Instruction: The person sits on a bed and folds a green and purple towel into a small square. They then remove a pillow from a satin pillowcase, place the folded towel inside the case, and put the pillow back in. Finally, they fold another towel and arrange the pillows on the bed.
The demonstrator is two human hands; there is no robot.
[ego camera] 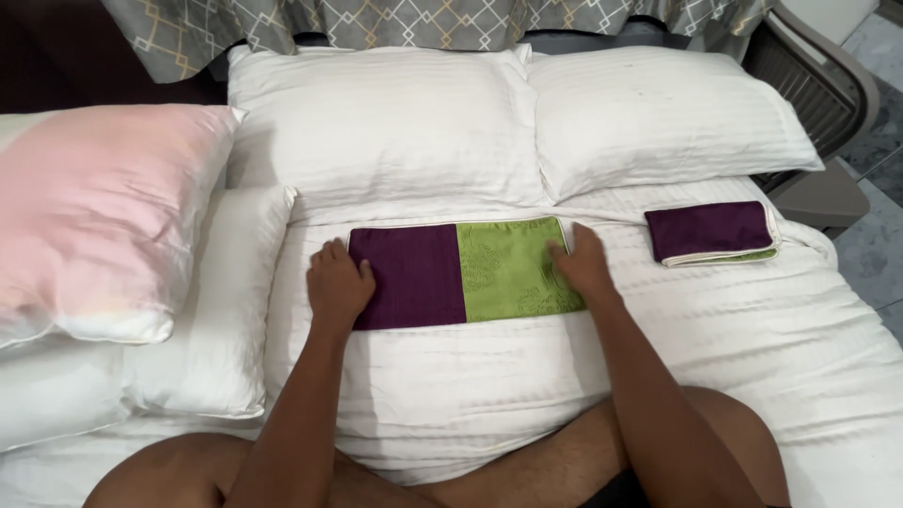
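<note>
Legs: bare knees [527, 470] crossed at 6 o'clock, person seated on the bed facing the headboard; both forearms run up from there toward centre.
Bed: white striped duvet [451, 376] spread flat, serves as the work surface.
Left hand [337, 285]: at about 9 o'clock of the cloth, palm down, fingers spread wide and flat on the purple end. Grips nothing; looks like it pins that end down.
Right hand [585, 266]: at 3 o'clock of the cloth, also flat and open, fingertips on the green end's edge. Holds nothing; pressing or smoothing, judging by the pose.
Two-tone cloth [466, 273]: centre frame, rectangular, left half purple, right half patterned green, pale piping at the edge. Lies flat on the duvet between the two hands, long side across the bed. Flat, probably because both palms press on it.
Folded cloth [712, 231]: at 2 o'clock, well apart from the right hand, smaller purple packet with a green edge showing under it. Set aside, untouched.
Side cushions: pink satin pillow [103, 216] at 9 o'clock, resting over a white pillow [221, 310], off the work area.
Head pillows [527, 122]: two white ones side by side at 12 o'clock, upright against the headboard.
Far: grey patterned fabric [414, 19] at the top edge; grey chair [828, 85] at 1 o'clock beside the bed.
</note>
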